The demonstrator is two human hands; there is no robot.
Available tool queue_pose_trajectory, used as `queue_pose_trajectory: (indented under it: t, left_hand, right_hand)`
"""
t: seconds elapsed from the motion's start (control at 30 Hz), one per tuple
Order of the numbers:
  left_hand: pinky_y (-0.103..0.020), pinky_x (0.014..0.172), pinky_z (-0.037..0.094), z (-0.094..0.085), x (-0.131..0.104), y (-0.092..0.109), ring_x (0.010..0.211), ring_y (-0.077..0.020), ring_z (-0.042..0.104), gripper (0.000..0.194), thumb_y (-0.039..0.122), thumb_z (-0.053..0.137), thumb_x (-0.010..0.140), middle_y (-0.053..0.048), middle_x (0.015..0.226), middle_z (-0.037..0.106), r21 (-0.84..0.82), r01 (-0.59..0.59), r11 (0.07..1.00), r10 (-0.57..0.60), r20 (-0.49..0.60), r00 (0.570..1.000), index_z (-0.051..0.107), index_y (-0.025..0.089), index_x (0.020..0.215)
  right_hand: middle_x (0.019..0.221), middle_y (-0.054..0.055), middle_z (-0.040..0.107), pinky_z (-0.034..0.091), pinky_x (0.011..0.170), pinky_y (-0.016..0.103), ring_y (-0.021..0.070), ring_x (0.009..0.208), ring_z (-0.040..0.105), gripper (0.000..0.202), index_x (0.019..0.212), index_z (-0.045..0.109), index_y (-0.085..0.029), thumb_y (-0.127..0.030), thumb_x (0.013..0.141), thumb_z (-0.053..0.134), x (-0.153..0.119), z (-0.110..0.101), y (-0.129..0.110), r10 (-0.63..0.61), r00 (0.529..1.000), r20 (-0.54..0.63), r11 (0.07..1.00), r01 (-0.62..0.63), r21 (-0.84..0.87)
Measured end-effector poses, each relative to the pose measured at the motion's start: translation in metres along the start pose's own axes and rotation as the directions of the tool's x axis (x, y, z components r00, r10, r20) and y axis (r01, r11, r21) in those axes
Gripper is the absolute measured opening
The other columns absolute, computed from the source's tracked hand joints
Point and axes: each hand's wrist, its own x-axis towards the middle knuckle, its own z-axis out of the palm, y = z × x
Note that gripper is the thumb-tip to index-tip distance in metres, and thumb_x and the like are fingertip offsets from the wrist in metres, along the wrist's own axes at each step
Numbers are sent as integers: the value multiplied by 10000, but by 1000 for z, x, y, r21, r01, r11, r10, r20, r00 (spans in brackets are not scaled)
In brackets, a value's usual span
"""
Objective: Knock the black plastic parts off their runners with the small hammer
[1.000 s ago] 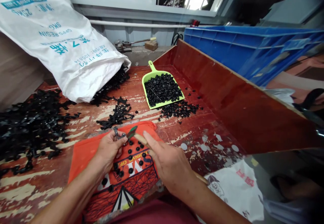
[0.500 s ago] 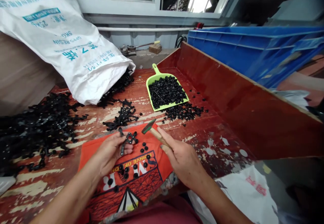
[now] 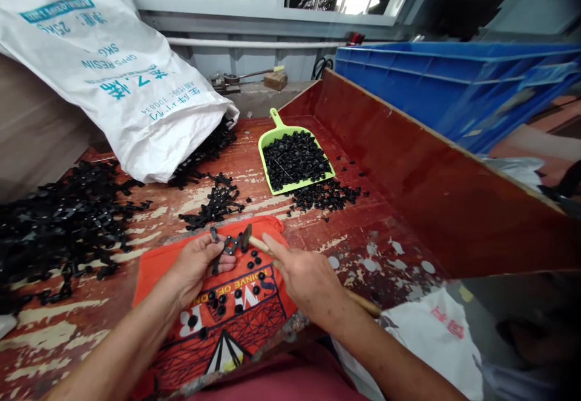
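Between its thumb and fingers, my left hand [image 3: 198, 268] pinches a black jointed plastic piece [image 3: 231, 245] made of crossed links. My right hand [image 3: 308, 283] is wrapped round the wooden handle [image 3: 259, 244] of a small hammer, whose far end sticks out behind my wrist. The dark hammer head [image 3: 246, 237] is at the right end of the jointed piece; whether they touch I cannot tell. Below both hands lies an orange printed cloth [image 3: 157, 271], with several round black caps [image 3: 238, 294] scattered over it.
A green dustpan [image 3: 275, 124] full of small black parts stands further back, with more spilled in front. Black link pieces are heaped at left [image 3: 63, 219] and in a small pile [image 3: 216, 202]. A white sack [image 3: 149, 104] leans at left. A wooden side board [image 3: 385, 165] borders the right.
My right hand has swung the hammer left and down, bringing its head to the jointed piece. My left hand keeps its hold. The whole view has shifted slightly.
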Motion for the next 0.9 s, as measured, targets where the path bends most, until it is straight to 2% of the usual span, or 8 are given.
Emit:
queue_pose_trajectory:
  t: [0.07, 0.27, 0.5, 0.63, 0.7, 0.77, 0.87, 0.9]
  left_hand:
    - [-227, 565, 614, -1, 0, -1, 518, -132, 704, 154, 7, 475, 932, -45, 592, 699, -1, -4, 1000, 4, -4, 1000, 543, 137, 885]
    - [-220, 561, 611, 0, -2, 0, 520, -132, 705, 156, 4, 466, 934, -46, 588, 697, -4, -4, 1000, 4, 5, 1000, 545, 134, 902]
    - [-218, 572, 599, 1, -2, 0, 512, -125, 688, 153, 13, 479, 921, -41, 586, 686, 3, -15, 1000, 15, 11, 1000, 554, 143, 888]
    - [-242, 626, 593, 0, -2, -2, 552, -131, 688, 116, 54, 513, 894, -46, 637, 696, 42, -6, 999, 4, 38, 999, 568, 154, 909]
    - [-273, 659, 587, -7, -3, 1, 606, -152, 690, 94, 139, 548, 881, -51, 704, 713, 172, -51, 984, 39, 73, 997, 597, 164, 957]
    - [-325, 710, 574, -23, -6, 12, 715, -203, 700, 160, 254, 577, 858, -71, 809, 736, 466, -187, 865, 148, 120, 982, 648, 178, 979]
    - [-445, 857, 514, -51, -14, 41, 907, -319, 681, 228, 369, 593, 812, -107, 917, 746, 895, -289, 339, 375, 153, 914, 726, 209, 903]
    - [-474, 906, 480, -58, -18, 52, 952, -347, 665, 218, 381, 609, 793, -114, 930, 744, 933, -272, 237, 441, 146, 886, 738, 221, 866]
  right_hand:
    - [970, 33, 776, 570, 711, 333, 229, 801, 726, 548, 1536, 361, -332, -235, 1003, 446, 2, -4, 3, -7, 1000, -19, 999, 8, 53]
    - [1360, 25, 648, 495, 1002, 337, 192, 1118, 661, 553, 1569, 274, -286, -232, 1031, 391, 8, -22, 7, -11, 976, -218, 961, 71, 267]
    - [1030, -1, 786, 566, 789, 309, 198, 841, 743, 578, 1512, 397, -357, -199, 967, 508, 21, -2, 2, 50, 999, -2, 991, -49, 121]
    - [1266, 7, 708, 543, 862, 287, 190, 1015, 720, 599, 1537, 339, -357, -179, 981, 474, 17, -8, 9, 43, 995, -95, 967, -17, 253]
    - [1331, 17, 666, 532, 906, 296, 200, 1091, 698, 582, 1548, 316, -349, -201, 1000, 443, 12, -13, 15, 80, 990, -114, 955, -43, 292]
    - [1344, 26, 654, 526, 934, 311, 214, 1123, 687, 562, 1546, 327, -348, -223, 1008, 429, 5, -14, 23, 119, 989, -91, 952, -87, 295]
    - [1397, 25, 608, 528, 944, 326, 223, 1130, 684, 548, 1531, 354, -366, -225, 1006, 419, -6, -7, 35, 155, 987, -50, 948, -135, 289]
    - [1416, 22, 590, 527, 947, 327, 222, 1133, 683, 548, 1531, 353, -370, -223, 1007, 413, -10, -4, 39, 163, 986, -46, 944, -142, 298]
